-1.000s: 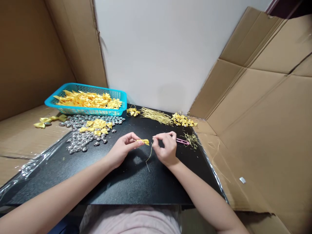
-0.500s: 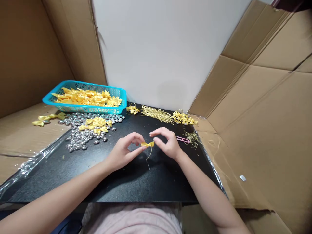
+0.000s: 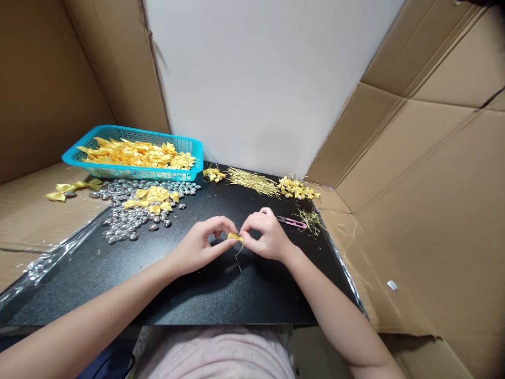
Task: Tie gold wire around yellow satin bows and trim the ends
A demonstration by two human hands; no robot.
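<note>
Between my two hands, above the black table (image 3: 189, 302), is a small yellow ribbon bow (image 3: 235, 237). My left hand (image 3: 207, 243) pinches its left end between thumb and fingers. The fingertips of my right hand (image 3: 266, 237) are closed on the bow's right end and cover part of it. A thin gold cord (image 3: 239, 258) hangs down from the bow. Just beyond my right hand lie pink thread snips (image 3: 294, 222), beside a tangle of gold cord scraps (image 3: 311, 221).
A blue basket (image 3: 199, 158) full of yellow bows stands at the back left. Silver beads (image 3: 128, 223) are spread before it, with loose bows (image 3: 155, 196) on top. Cut gold cords (image 3: 252, 181) and finished-looking bows (image 3: 295, 188) lie along the back. Cardboard walls (image 3: 414, 184) flank the table.
My right hand has moved left and its fingertips have closed on the bow's right end. My left hand keeps its pinch. The snips now show more fully.
</note>
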